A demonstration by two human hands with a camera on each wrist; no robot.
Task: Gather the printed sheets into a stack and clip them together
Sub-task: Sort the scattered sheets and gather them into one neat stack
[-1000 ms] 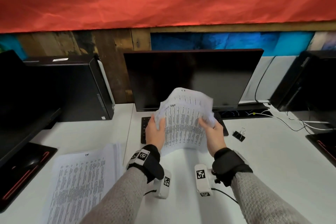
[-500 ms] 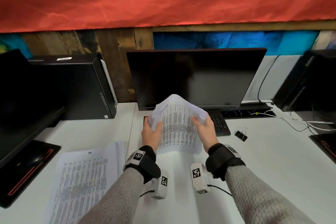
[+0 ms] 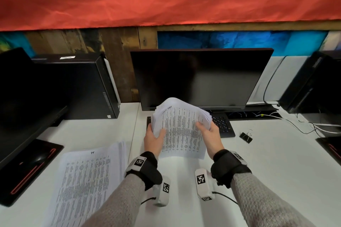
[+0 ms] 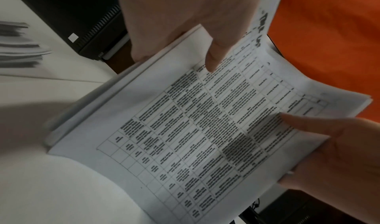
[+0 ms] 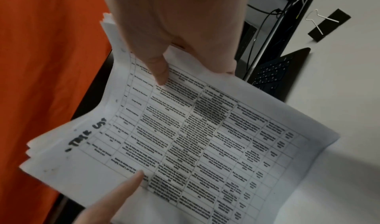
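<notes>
A bundle of printed sheets [image 3: 181,131] with table text stands tilted over the white desk [image 3: 276,171], in front of the monitor. My left hand [image 3: 153,137] grips its left edge, thumb on the front page [image 4: 205,130]. My right hand [image 3: 212,134] grips the right edge the same way, thumb on the front [image 5: 195,138]. The top edges are fanned and uneven. A black binder clip [image 3: 246,136] [image 5: 329,24] lies on the desk right of my right hand. A second pile of printed sheets [image 3: 86,186] lies flat at the left.
A dark monitor [image 3: 199,79] and black keyboard [image 3: 223,125] stand right behind the bundle. A PC tower [image 3: 88,86] and a mouse on a black pad [image 3: 27,169] are at the left. Cables [image 3: 304,127] and another tower are at the right.
Both hands have brought the bundle down and closer to the desk. The splayed sheets have drawn together into a tighter bundle. The clip and the left pile have not moved.
</notes>
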